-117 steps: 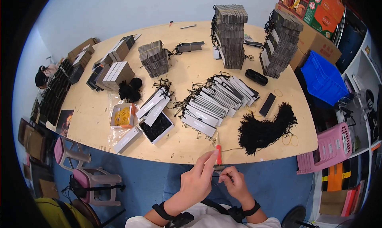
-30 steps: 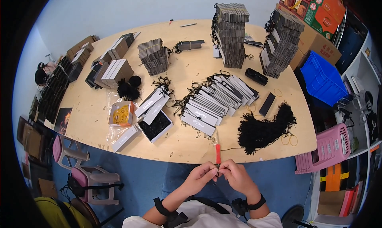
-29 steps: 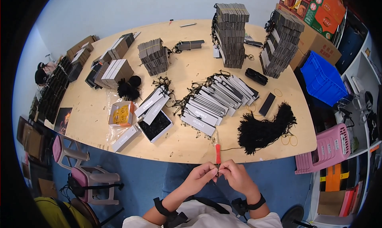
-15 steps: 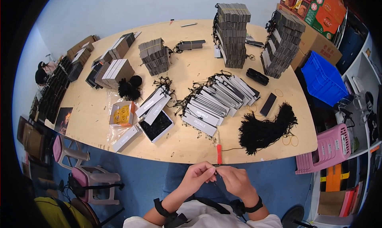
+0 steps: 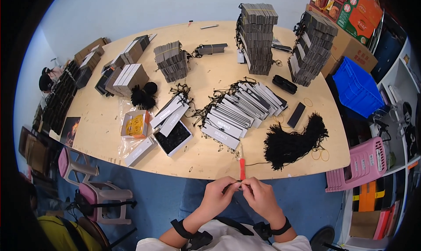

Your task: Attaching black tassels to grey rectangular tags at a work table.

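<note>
My left hand and my right hand meet just off the table's front edge. Both are closed in a pinch, fingertips nearly touching, on something small and dark that the fingers mostly hide. Just beyond them lies a red-handled tool with a thin metal shaft. A fanned row of white hang tags with black strings spreads past the tool. To the right rests a large bundle of black cords. At the left, a white box contains small black pieces, with two tags lying across its edge.
Yellow rubber bands fill a small box on the left. Tall banded stacks of tags stand at the back. A blue crate and a pink plastic stool are right of the table; other stools stand at lower left.
Both hands have shifted slightly and turned inward, the left fingers now curling over the small dark thing. The things on the table stay where they were.
</note>
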`<state>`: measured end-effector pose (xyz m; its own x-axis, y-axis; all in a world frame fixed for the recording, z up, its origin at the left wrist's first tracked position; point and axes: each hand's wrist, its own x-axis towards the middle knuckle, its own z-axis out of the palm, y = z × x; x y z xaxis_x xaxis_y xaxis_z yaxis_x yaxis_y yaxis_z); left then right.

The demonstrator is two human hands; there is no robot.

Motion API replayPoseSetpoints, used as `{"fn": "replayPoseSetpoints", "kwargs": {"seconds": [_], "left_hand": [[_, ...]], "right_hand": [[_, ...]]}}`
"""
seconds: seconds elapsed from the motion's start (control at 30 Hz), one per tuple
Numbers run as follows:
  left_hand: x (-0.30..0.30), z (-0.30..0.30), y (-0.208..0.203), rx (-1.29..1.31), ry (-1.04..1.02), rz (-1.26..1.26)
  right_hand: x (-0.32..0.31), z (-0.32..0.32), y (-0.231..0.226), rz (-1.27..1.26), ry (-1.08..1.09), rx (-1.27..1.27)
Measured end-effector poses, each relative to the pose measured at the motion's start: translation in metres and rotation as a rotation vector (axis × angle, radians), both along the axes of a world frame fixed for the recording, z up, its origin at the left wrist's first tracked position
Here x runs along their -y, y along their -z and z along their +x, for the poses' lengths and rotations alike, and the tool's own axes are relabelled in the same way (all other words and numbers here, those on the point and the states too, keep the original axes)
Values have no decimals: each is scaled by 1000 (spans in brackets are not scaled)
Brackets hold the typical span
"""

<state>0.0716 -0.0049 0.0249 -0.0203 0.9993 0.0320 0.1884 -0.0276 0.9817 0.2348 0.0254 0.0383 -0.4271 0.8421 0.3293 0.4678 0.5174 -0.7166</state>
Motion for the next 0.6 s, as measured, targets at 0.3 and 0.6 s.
{"fn": "replayPoseSetpoints", "kwargs": {"seconds": [0.3, 0.6], "left_hand": [[1, 9, -8, -277, -102, 157], [-7, -1, 17, 156, 8, -28]], "right_hand": [[-2, 3, 4, -261, -37, 23], [-2, 4, 2, -304, -43, -24]]}}
